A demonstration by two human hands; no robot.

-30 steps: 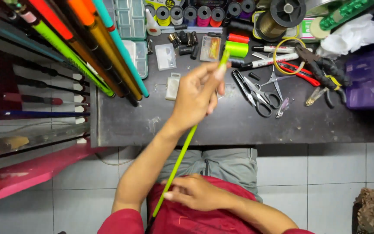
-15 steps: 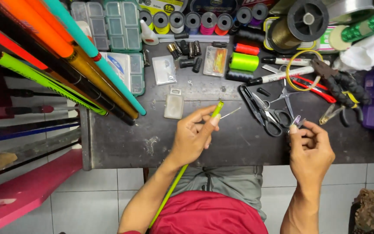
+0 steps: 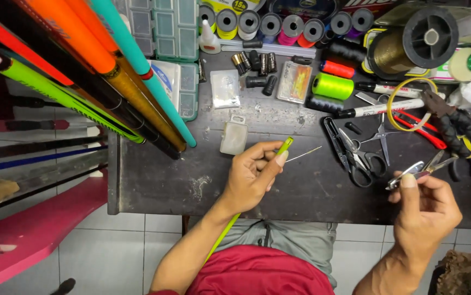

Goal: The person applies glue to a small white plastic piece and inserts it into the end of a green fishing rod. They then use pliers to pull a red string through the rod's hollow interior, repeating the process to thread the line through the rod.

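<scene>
Workbench, dark, scuffed, white tiled floor

Desk fills frame centre; rod bundle leans across upper left, overlapping desk's left edge; compartment boxes top centre, thread spools in a row right of them; big reel upper right; scissors right of centre, markers just above; left hand at centre holding thin rod; right hand lower right holding clippers; small case just above left hand.
</scene>
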